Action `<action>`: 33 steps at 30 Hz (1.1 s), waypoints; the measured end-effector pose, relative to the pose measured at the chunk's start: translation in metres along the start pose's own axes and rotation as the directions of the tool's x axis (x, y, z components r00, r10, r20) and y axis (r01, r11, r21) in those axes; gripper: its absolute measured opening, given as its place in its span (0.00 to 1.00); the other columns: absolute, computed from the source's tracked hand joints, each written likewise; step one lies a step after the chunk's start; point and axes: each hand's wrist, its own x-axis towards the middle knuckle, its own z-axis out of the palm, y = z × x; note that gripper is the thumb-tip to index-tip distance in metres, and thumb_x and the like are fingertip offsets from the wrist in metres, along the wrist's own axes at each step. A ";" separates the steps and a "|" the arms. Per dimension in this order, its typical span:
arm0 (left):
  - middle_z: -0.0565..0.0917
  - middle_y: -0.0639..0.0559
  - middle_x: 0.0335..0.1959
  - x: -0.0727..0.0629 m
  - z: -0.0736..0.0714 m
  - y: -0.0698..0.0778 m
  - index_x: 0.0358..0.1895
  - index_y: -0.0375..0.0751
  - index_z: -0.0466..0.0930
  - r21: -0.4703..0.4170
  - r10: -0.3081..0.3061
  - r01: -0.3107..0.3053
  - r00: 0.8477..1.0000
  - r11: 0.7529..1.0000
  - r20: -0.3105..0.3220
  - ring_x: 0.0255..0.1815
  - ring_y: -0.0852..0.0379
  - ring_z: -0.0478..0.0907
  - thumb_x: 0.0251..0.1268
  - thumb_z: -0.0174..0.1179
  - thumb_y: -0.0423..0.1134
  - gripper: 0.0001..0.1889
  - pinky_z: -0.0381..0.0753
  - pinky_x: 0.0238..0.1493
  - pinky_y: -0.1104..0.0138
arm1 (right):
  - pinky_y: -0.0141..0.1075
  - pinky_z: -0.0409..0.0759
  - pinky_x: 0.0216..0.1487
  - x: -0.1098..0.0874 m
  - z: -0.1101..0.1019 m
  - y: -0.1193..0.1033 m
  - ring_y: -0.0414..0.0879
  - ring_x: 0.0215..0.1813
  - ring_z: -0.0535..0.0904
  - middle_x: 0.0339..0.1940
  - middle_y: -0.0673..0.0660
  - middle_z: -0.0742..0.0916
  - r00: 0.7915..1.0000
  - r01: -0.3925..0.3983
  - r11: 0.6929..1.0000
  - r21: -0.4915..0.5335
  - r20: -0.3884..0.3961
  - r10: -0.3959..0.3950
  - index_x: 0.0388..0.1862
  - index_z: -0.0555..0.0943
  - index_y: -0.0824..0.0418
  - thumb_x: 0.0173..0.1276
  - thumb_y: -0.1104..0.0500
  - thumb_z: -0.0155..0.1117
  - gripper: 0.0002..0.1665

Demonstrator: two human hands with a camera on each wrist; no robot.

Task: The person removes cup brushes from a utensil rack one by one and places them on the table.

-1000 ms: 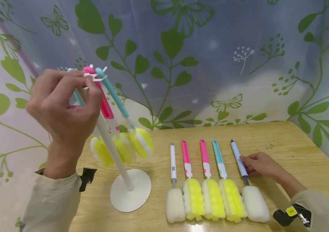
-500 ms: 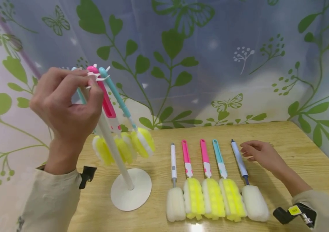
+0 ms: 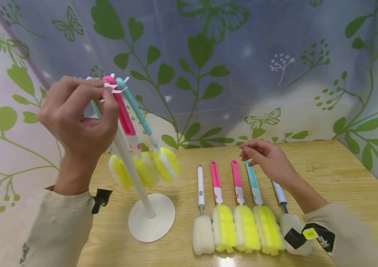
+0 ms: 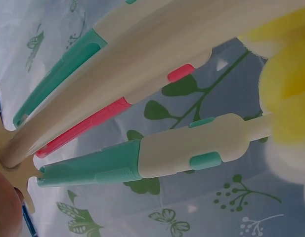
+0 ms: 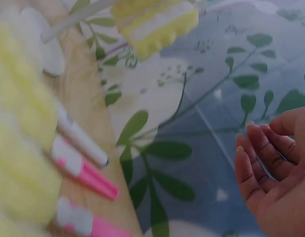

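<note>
My left hand (image 3: 79, 115) grips the hooked top of a white stand (image 3: 130, 167). From its hooks hang a pink-handled sponge brush (image 3: 124, 115), a teal-handled sponge brush (image 3: 138, 111) and another teal-handled sponge brush (image 4: 63, 74), mostly hidden behind the hand in the head view. My right hand (image 3: 269, 159), fingers loosely bent and holding nothing, hovers by the handle end of a teal sponge brush (image 3: 252, 178) lying on the table. In the right wrist view its fingers (image 5: 263, 158) are apart from everything.
Left of that teal brush lie two pink-handled brushes (image 3: 236, 181) and a white-handled brush (image 3: 201, 185). A pale-blue-handled brush (image 3: 279, 194) lies to its right, partly covered by my right arm. The stand's round base (image 3: 159, 226) rests on the wooden table (image 3: 342, 178). A patterned curtain (image 3: 242, 74) hangs behind.
My right hand has let go of the pale blue brush handle, lifted, and moved left over the teal brush's end. My left hand keeps its grip on the stand's top.
</note>
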 end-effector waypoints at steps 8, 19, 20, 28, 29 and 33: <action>0.80 0.42 0.16 0.004 -0.001 0.001 0.09 0.31 0.73 -0.130 -0.031 0.027 0.999 0.991 -0.031 0.18 0.37 0.72 0.43 0.54 0.39 0.15 0.64 0.30 0.70 | 0.39 0.80 0.40 0.029 0.042 -0.035 0.53 0.43 0.80 0.40 0.60 0.83 0.989 0.107 0.986 0.130 0.092 -0.119 0.52 0.78 0.65 0.73 0.58 0.53 0.15; 0.80 0.42 0.16 0.001 0.001 0.002 0.09 0.31 0.73 -0.151 -0.038 0.029 0.998 0.988 -0.056 0.18 0.37 0.72 0.43 0.53 0.40 0.15 0.66 0.31 0.69 | 0.41 0.77 0.49 0.050 0.094 -0.085 0.49 0.52 0.78 0.54 0.54 0.81 0.936 0.288 0.941 0.179 0.155 -0.316 0.59 0.75 0.62 0.72 0.58 0.55 0.19; 0.80 0.43 0.16 0.001 0.002 0.002 0.09 0.31 0.73 -0.155 -0.038 0.029 0.998 0.987 -0.058 0.18 0.37 0.72 0.43 0.53 0.40 0.15 0.66 0.31 0.69 | 0.40 0.77 0.50 0.051 0.097 -0.090 0.47 0.52 0.79 0.55 0.53 0.81 0.930 0.308 0.936 0.173 0.155 -0.334 0.60 0.74 0.62 0.72 0.58 0.55 0.20; 0.80 0.44 0.16 0.001 0.002 0.005 0.09 0.32 0.72 -0.163 -0.027 0.017 0.998 0.987 -0.058 0.18 0.38 0.72 0.43 0.53 0.40 0.15 0.65 0.31 0.70 | 0.35 0.74 0.55 0.057 0.117 -0.115 0.41 0.57 0.77 0.60 0.51 0.78 0.913 0.341 0.923 0.179 0.169 -0.371 0.65 0.71 0.62 0.71 0.58 0.56 0.24; 0.80 0.43 0.16 0.001 0.002 0.005 0.09 0.32 0.72 -0.163 -0.027 0.017 0.998 0.987 -0.056 0.19 0.38 0.72 0.43 0.53 0.40 0.15 0.66 0.31 0.69 | 0.35 0.74 0.56 0.058 0.120 -0.117 0.41 0.57 0.76 0.60 0.51 0.79 0.913 0.338 0.924 0.180 0.175 -0.368 0.65 0.71 0.62 0.71 0.57 0.56 0.24; 0.81 0.43 0.17 0.001 0.001 0.004 0.09 0.32 0.73 -0.164 -0.029 0.021 0.999 0.986 -0.046 0.19 0.37 0.73 0.43 0.54 0.41 0.16 0.67 0.31 0.69 | 0.34 0.74 0.54 0.061 0.131 -0.120 0.42 0.54 0.77 0.58 0.52 0.80 0.917 0.329 0.925 0.191 0.171 -0.361 0.65 0.72 0.62 0.71 0.59 0.56 0.24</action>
